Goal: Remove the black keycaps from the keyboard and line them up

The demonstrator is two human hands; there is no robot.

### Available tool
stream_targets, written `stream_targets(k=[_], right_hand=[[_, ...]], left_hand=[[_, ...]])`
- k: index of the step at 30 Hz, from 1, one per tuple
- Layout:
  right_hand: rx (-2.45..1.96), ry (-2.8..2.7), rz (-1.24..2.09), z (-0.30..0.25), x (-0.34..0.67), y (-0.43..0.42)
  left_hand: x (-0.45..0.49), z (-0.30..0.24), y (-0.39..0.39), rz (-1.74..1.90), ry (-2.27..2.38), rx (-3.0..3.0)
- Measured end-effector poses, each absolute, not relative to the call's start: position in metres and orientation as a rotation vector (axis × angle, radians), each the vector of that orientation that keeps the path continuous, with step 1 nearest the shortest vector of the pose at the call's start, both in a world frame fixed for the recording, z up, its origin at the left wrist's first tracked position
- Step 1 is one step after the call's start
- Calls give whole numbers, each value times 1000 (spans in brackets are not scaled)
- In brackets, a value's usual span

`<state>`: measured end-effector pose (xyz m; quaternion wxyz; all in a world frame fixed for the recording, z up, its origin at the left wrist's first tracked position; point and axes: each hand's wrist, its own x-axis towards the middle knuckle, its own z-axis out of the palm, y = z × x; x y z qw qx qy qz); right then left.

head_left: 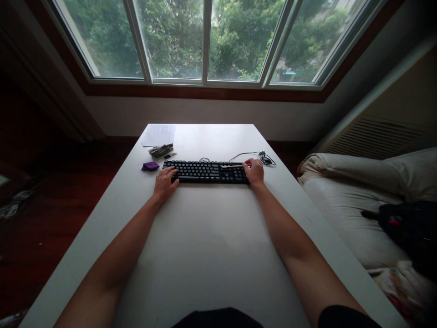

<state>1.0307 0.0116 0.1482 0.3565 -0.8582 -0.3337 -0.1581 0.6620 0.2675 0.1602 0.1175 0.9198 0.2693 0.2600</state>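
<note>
A black keyboard (201,172) lies lengthwise across the white table. My left hand (165,183) holds its left end, fingers over the keys and thumb at the front edge. At the other end, my right hand (254,171) is closed in a pinch on a thin, light-coloured stick-like tool (232,166). The tool points left, over the upper right keys; its exact kind is too small to make out. A dark cable (266,158) lies coiled just behind my right hand. Left of the keyboard sits a crumpled purple cloth (150,166).
Behind the purple cloth is a clear bag with small dark pieces (161,151), with a small black item beside it. Papers (159,135) lie at the table's (205,237) far left corner. A cream sofa (348,205) with a black bag (409,228) stands at right. Windows are ahead.
</note>
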Motion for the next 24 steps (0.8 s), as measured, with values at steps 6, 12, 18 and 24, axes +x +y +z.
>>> stream_targets(k=[6,12,18,24], right_hand=[[-2225,-977,-428,150,1024,16],[-2212,-890,-365,148,1032,11],[-2194,-997,-394,153,1015,23],[-2251,-991,-333,159,1017,19]], left_hand=[[662,162,266,761,786,2678],[662,161,266,772,777,2681],[662,161,267,775,769,2689],[661,160,268,772,777,2683]])
